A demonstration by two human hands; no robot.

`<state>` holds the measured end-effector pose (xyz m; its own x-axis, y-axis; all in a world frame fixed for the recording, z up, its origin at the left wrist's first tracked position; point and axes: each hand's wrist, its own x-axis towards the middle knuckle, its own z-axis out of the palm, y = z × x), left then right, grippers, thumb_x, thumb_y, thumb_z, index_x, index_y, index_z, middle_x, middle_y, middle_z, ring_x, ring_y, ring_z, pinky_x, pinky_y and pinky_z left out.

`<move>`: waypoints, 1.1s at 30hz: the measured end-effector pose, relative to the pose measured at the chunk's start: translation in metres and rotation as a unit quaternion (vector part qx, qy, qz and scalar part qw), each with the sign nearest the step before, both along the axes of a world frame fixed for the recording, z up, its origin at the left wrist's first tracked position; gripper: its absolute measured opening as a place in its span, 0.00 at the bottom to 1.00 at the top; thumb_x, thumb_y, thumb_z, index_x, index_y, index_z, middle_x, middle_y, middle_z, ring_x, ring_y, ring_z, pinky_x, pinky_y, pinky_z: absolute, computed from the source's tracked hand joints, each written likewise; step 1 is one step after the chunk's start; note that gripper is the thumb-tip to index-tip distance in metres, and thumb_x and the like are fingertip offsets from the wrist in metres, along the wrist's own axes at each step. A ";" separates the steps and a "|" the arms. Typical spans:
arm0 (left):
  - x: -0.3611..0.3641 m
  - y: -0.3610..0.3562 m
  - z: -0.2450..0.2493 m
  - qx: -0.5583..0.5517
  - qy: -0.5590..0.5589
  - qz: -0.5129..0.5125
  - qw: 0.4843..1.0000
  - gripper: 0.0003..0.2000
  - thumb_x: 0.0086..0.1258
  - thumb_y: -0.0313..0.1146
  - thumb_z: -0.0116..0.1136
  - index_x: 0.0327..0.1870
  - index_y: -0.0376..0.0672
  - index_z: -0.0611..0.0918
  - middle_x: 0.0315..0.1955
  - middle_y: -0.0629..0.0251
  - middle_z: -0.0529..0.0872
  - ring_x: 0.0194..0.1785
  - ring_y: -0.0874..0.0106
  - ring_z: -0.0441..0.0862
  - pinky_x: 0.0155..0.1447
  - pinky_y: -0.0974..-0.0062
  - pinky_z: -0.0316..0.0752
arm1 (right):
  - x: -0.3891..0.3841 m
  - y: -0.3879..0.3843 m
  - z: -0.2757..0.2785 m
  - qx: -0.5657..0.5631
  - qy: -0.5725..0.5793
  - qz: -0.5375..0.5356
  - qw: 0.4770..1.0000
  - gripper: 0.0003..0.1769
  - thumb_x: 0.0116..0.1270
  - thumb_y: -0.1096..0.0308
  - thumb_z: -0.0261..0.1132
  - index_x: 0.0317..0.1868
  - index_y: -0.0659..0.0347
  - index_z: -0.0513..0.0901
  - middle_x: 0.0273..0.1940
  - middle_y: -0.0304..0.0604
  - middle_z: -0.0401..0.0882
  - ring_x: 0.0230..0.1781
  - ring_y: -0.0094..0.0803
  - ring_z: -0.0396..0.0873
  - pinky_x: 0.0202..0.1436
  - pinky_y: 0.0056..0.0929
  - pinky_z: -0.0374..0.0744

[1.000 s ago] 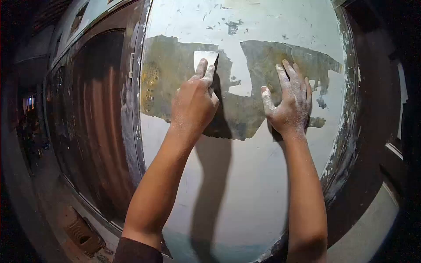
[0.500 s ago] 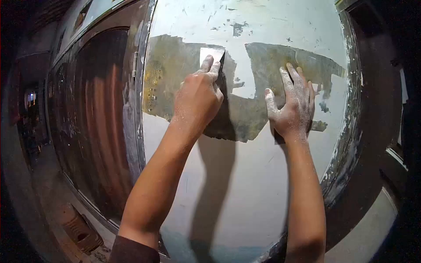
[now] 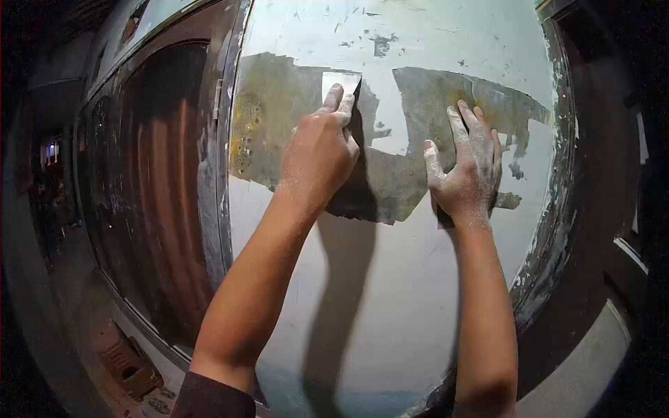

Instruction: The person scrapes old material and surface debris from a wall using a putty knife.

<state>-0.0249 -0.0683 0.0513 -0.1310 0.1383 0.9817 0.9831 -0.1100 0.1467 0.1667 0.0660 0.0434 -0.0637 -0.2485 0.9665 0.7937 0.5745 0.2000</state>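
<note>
The left hand [image 3: 320,150] is closing its grip around a scraper [image 3: 340,81], with two fingers lying extended up its flat blade; the hand is hiding the handle. The scraper is resting against the olive-grey patch [image 3: 279,104] of the wall [image 3: 411,279], its wide edge sitting just above the fingertips. To the right of that grip, well apart, the right hand [image 3: 468,171] is holding nothing visible; its grip is staying open, palm facing the wall, thumb spreading away from the fingers. White dust is coating both hands. Left of the gripping hand, a dark door [image 3: 167,174] is standing beside the wall.
</note>
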 end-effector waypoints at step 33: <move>0.004 0.006 0.000 -0.024 -0.003 0.024 0.999 0.25 0.69 0.22 0.48 0.68 0.40 0.83 0.72 0.56 0.79 0.62 0.47 0.85 0.69 0.57 0.80 | -0.001 0.000 0.001 0.002 0.001 0.008 1.000 0.33 0.69 0.51 0.67 0.72 0.56 0.79 0.78 0.43 0.71 0.82 0.41 0.62 0.87 0.53 0.56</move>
<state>-0.0211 -0.0620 0.0511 -0.1439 0.1786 0.9734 0.9863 -0.0546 0.1558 0.1662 0.0659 0.0444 -0.0583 -0.2526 0.9658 0.7848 0.5863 0.2007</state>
